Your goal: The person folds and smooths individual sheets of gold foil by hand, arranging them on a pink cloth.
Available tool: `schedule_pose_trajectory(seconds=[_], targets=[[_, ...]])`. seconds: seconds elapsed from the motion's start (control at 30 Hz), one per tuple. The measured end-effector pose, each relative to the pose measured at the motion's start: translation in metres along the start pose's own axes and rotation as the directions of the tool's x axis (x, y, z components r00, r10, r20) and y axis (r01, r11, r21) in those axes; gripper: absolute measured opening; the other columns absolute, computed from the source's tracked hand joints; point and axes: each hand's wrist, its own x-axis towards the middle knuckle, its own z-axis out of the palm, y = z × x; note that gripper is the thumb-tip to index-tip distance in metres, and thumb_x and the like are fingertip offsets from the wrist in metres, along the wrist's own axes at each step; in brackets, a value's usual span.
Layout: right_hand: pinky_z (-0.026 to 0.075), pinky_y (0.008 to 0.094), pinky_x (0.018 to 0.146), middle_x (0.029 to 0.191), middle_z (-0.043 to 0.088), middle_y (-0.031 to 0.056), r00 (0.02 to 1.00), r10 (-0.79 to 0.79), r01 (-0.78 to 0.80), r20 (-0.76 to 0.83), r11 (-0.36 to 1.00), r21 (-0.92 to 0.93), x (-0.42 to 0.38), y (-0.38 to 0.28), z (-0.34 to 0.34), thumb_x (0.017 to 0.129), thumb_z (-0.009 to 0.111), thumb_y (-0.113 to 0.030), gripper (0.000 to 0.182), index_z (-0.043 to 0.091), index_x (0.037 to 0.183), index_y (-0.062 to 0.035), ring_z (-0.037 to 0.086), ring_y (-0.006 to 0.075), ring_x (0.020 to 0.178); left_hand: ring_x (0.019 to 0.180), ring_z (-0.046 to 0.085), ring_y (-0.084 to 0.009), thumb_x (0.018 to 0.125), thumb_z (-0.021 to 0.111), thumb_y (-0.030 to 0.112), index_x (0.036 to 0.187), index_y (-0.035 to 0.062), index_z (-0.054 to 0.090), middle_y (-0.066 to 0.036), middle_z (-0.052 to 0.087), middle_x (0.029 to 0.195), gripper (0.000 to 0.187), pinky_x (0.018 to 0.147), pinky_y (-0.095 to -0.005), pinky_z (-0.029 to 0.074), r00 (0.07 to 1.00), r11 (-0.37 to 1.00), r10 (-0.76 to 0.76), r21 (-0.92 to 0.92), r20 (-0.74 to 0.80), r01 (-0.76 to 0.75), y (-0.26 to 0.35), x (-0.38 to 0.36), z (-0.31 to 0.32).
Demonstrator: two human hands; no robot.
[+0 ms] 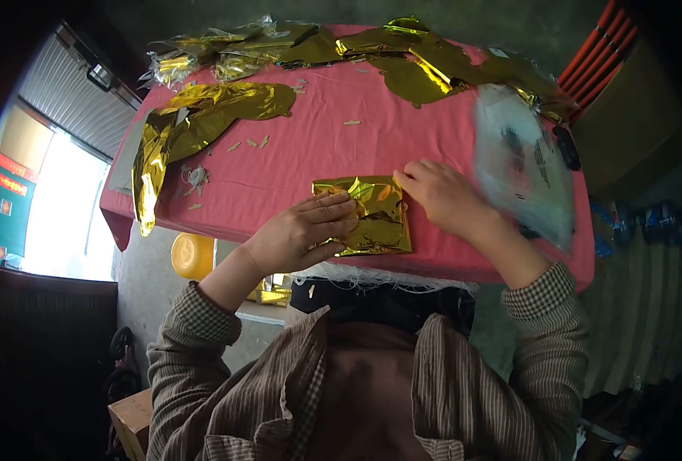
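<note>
folded gold foil (383,228) on pink cloth (318,150), near edge

left hand (310,227) lies flat on it, fingers extended; right hand (445,197), half-curled, touches its far right corner, grip unclear. yellow container (191,257) on floor, left.

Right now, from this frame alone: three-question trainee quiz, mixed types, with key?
1. True or false: the left hand lies on the folded foil.
2. Which is nearest the right hand? A) yellow tub B) clear plastic C) cardboard box
3. What colour is the cloth under the foil?

Key:
1. True.
2. B.
3. Pink.
</note>
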Motion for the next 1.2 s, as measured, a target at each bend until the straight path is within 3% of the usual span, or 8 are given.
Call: schedule_pose_trajectory(seconds=[0.13, 0.23, 0.37, 0.47, 0.8, 0.97, 1.1, 1.2], targets=[[0.044, 0.0352, 0.085, 0.105, 0.057, 0.0121, 0.961, 0.276, -0.239, 0.012, 0.807, 0.54, -0.001, 0.014, -0.005, 0.085, 0.048, -0.003, 0.027, 0.056, 0.111, 0.0021, 0.055, 0.0252, 0.1, 0.119, 0.046, -0.0328, 0.076, 0.065, 0.014, 0.113, -0.0008, 0.057, -0.018, 0.053, 0.121, 0.041, 0.1, -0.0413, 0.037, 1.0, 1.0, -0.003, -0.021, -0.001, 0.003, 0.001, 0.001, 0.0], [0.043, 0.0362, 0.09, 0.114, 0.055, 0.0149, 0.941, 0.334, -0.227, -0.052, 0.737, 0.637, 0.006, -0.005, -0.007, 0.087, 0.052, -0.009, 0.027, 0.056, 0.111, 0.0036, 0.053, 0.0277, 0.107, 0.119, 0.046, -0.0328, 0.077, 0.065, 0.014, 0.112, -0.0007, 0.058, -0.018, 0.053, 0.12, 0.04, 0.1, -0.0413, 0.037, 1.0, 0.999, -0.008, -0.033, -0.01, 0.008, 0.001, 0.001, 0.001], [0.036, 0.0378, 0.099, 0.124, 0.049, 0.019, 0.966, 0.197, -0.1, -0.166, 0.88, 0.465, 0.018, -0.041, 0.005, 0.087, 0.054, -0.017, 0.038, 0.051, 0.117, 0.0047, 0.046, 0.0306, 0.118, 0.119, 0.046, -0.0331, 0.077, 0.066, 0.014, 0.111, -0.0008, 0.058, -0.018, 0.054, 0.12, 0.038, 0.1, -0.0416, 0.038, 1.0, 0.999, -0.019, -0.042, -0.013, 0.018, 0.0, 0.0, 0.001], [0.018, 0.0434, 0.109, 0.14, 0.029, 0.0211, 0.997, 0.069, -0.071, 0.021, 0.934, 0.349, 0.024, -0.054, 0.005, 0.09, 0.048, -0.031, 0.059, 0.031, 0.133, 0.0055, 0.023, 0.0328, 0.134, 0.119, 0.046, -0.0333, 0.076, 0.067, 0.013, 0.109, -0.0015, 0.059, -0.018, 0.055, 0.118, 0.037, 0.099, -0.042, 0.038, 1.0, 1.0, -0.012, -0.018, -0.016, 0.012, 0.0, -0.001, 0.002], [0.01, 0.0416, 0.111, 0.147, 0.018, 0.0165, 0.991, 0.028, -0.054, 0.127, 0.978, 0.202, 0.02, -0.053, 0.021, 0.093, 0.037, -0.039, 0.063, 0.02, 0.14, 0.0004, 0.016, 0.0286, 0.137, 0.117, 0.049, -0.0326, 0.077, 0.066, 0.01, 0.108, -0.0018, 0.06, -0.017, 0.059, 0.111, 0.034, 0.096, -0.0409, 0.04, 0.996, 0.986, -0.067, -0.158, -0.058, 0.057, -0.003, -0.003, 0.0], [0.01, 0.0413, 0.111, 0.147, 0.018, 0.0166, 0.991, 0.026, -0.05, 0.13, 0.981, 0.188, 0.02, -0.053, 0.022, 0.092, 0.039, -0.038, 0.064, 0.02, 0.14, -0.0002, 0.016, 0.0287, 0.136, 0.096, 0.06, -0.0242, 0.08, 0.06, 0.001, 0.1, -0.0008, 0.061, -0.014, 0.062, 0.101, 0.02, 0.083, -0.0331, 0.047, 0.902, 0.836, -0.408, -0.454, -0.143, 0.306, -0.008, -0.006, -0.013], [0.01, 0.0411, 0.111, 0.147, 0.018, 0.0168, 0.991, 0.019, -0.043, 0.132, 0.984, 0.175, 0.02, -0.052, 0.023, 0.092, 0.039, -0.038, 0.064, 0.02, 0.14, -0.0003, 0.016, 0.0289, 0.136, 0.084, 0.062, -0.0248, 0.08, 0.058, -0.003, 0.094, -0.002, 0.063, -0.013, 0.061, 0.093, 0.015, 0.075, -0.0315, 0.049, 0.876, 0.931, -0.361, -0.169, -0.32, 0.322, -0.041, -0.007, -0.016], [0.009, 0.0408, 0.112, 0.147, 0.018, 0.0169, 0.992, 0.018, -0.042, 0.126, 0.981, 0.189, 0.02, -0.052, 0.023, 0.091, 0.04, -0.038, 0.064, 0.02, 0.14, -0.0001, 0.016, 0.0286, 0.137, 0.084, 0.061, -0.027, 0.077, 0.059, -0.003, 0.093, -0.0008, 0.064, -0.013, 0.061, 0.092, 0.017, 0.073, -0.0316, 0.049, 0.914, 0.947, -0.318, -0.122, -0.252, 0.296, -0.045, -0.003, -0.019]])
